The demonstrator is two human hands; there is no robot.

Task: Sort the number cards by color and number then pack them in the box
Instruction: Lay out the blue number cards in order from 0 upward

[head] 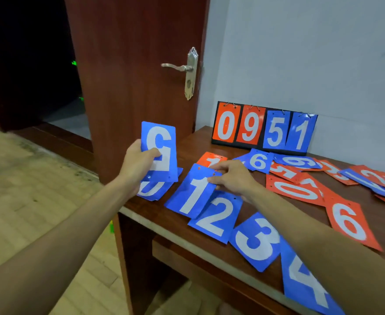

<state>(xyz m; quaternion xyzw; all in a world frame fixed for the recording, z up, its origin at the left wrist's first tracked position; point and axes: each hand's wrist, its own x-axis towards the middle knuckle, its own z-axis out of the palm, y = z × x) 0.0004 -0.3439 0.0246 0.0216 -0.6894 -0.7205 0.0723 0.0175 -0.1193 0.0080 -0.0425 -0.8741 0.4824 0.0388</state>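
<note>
My left hand (139, 162) holds a blue card with a 5 (161, 146) upright and upside down above the table's left end, over a blue 0 card (151, 189). My right hand (232, 178) pinches the top edge of the blue 1 card (192, 196). Blue cards 2 (216, 218), 3 (256, 242) and 4 (307, 285) lie in an overlapping row along the front edge. Red cards 0 (294, 190) and 6 (349, 222) lie to the right. No box is in view.
A black flip scoreboard (264, 129) showing 0951 leans on the wall at the back of the brown table (191, 142). Several loose red and blue cards (366, 178) lie at the right. A wooden door (137, 76) stands open to the left.
</note>
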